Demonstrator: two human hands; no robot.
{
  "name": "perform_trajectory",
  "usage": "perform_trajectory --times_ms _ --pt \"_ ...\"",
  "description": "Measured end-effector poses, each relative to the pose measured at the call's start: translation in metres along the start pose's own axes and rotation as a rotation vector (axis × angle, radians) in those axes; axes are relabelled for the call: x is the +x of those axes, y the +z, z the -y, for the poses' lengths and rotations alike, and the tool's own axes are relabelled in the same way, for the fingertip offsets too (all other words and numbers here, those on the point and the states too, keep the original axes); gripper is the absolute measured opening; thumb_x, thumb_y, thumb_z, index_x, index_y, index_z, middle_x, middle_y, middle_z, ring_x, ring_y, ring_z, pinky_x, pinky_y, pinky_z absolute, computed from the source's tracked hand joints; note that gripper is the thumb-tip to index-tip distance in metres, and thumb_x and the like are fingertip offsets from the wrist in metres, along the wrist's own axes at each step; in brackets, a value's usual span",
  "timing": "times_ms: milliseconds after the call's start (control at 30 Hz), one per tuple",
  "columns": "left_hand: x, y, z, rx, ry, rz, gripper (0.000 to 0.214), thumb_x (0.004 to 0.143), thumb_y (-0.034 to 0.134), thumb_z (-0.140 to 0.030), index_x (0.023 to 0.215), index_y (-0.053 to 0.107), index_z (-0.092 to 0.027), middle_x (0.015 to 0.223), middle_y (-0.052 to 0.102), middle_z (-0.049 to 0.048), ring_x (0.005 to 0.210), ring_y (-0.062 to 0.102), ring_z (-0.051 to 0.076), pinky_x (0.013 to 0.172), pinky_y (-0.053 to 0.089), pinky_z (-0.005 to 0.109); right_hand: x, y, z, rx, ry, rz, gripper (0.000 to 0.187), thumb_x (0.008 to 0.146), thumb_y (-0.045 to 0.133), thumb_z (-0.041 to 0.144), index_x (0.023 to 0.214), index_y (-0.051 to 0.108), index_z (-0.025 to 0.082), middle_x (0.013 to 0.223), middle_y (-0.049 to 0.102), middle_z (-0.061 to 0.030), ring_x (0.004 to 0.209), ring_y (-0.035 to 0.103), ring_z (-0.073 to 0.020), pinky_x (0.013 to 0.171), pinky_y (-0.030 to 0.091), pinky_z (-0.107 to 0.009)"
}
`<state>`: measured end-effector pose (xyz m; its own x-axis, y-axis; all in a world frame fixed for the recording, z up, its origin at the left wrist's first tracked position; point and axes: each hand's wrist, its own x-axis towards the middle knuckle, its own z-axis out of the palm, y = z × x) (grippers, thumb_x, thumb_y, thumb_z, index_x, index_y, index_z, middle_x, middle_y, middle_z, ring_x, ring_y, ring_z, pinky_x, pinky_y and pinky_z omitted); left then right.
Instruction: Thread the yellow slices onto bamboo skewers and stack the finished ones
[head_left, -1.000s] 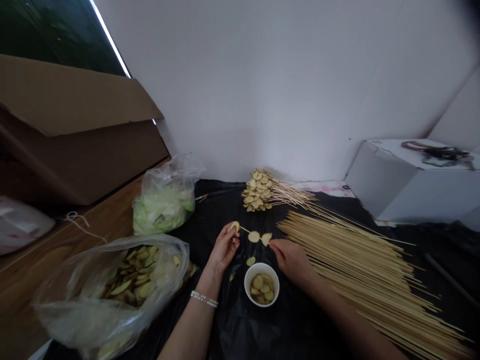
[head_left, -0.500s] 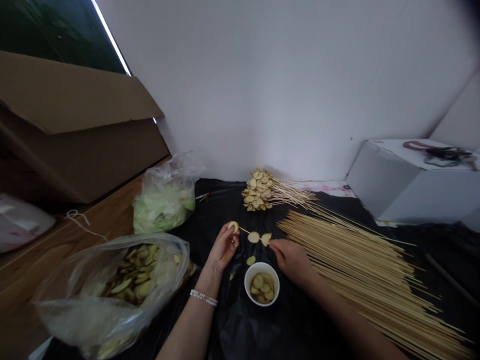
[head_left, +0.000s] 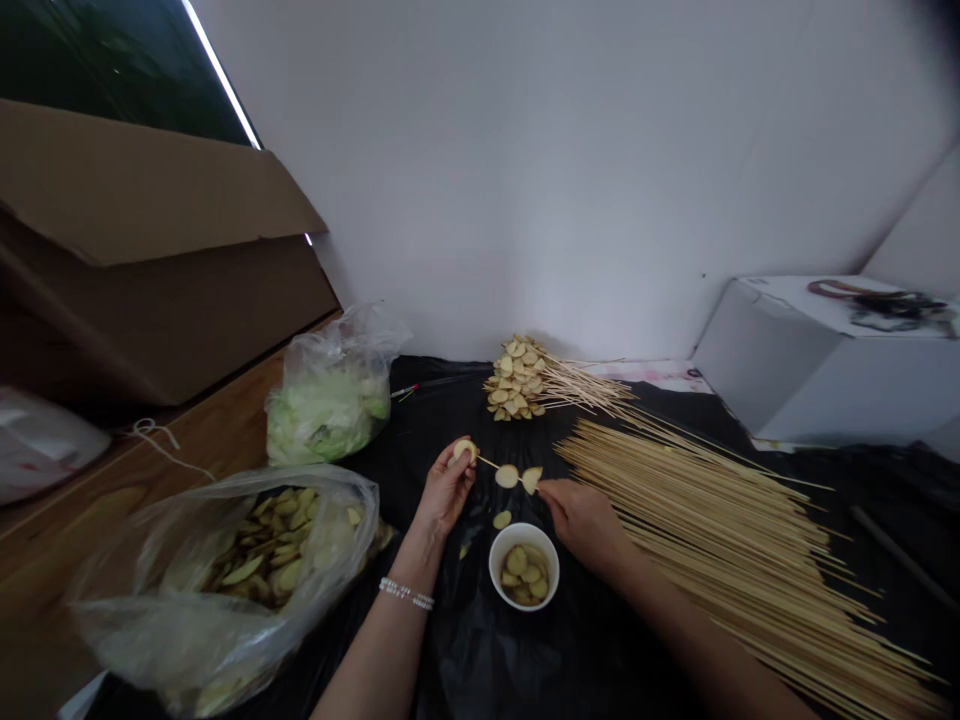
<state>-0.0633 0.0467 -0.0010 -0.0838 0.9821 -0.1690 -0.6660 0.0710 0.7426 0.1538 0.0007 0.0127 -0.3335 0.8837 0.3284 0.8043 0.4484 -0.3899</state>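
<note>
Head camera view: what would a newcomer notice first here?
The big spread of bare wooden skewers at right catches the eye first. At centre, the left hand and right hand hold a skewer threaded with potato slices, just above a white bowl. Beyond them sits a bundle of loaded skewers.

No legible text, label, brand, number or sign is found. The flaps of the cardboard box [head_left: 150,190] are seen bare of print. On the clear plastic bag of potato slices [head_left: 217,590], no printing is made out. Dark marks on top of the white box [head_left: 780,365] are too blurred to be identified as writing.
</note>
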Motion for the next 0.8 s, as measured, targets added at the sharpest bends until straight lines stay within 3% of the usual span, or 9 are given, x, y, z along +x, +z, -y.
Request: perform_trajectory --times_ms 200,567,700,800 --pt "0.000 -0.001 0.001 0.122 0.082 -0.010 0.038 0.062 0.079 -0.013 0.098 0.067 -0.014 0.081 0.069 0.0042 0.062 0.059 0.005 0.053 0.046 0.011 0.001 -0.001 0.000 0.014 0.022 0.098 0.028 0.092 0.038 0.018 0.086 0.065 0.022 0.085 0.069 -0.0044 0.081 0.063 -0.0158 0.069 0.038 -0.023" --pt "-0.003 0.001 0.002 0.260 0.114 -0.019 0.046 0.061 0.080 -0.017 0.104 0.068 -0.014 0.080 0.069 0.0044 0.064 0.060 0.007 0.055 0.046 0.013 0.001 0.009 -0.001 0.041 0.053 0.142 0.025 0.091 0.040 0.019 0.080 0.062 0.021 0.082 0.069 -0.0041 0.077 0.063 -0.0156 0.066 0.036 -0.024" --pt "-0.001 0.002 0.004 0.163 0.075 -0.038 0.047 0.061 0.081 -0.016 0.106 0.067 -0.016 0.083 0.070 0.0048 0.064 0.060 0.006 0.056 0.047 0.013 0.002 0.010 -0.003 0.122 0.052 0.109 0.025 0.092 0.039 0.019 0.084 0.063 0.020 0.084 0.070 -0.0038 0.081 0.063 -0.0153 0.069 0.038 -0.023" --pt "0.001 0.001 0.006 0.067 0.009 -0.049 0.032 0.062 0.080 -0.018 0.092 0.069 -0.013 0.080 0.069 0.0042 0.060 0.058 0.005 0.054 0.047 0.013 0.003 0.009 -0.005 0.163 0.037 0.086 0.026 0.092 0.039 0.020 0.085 0.064 0.020 0.084 0.070 -0.0040 0.080 0.063 -0.0152 0.070 0.039 -0.023"
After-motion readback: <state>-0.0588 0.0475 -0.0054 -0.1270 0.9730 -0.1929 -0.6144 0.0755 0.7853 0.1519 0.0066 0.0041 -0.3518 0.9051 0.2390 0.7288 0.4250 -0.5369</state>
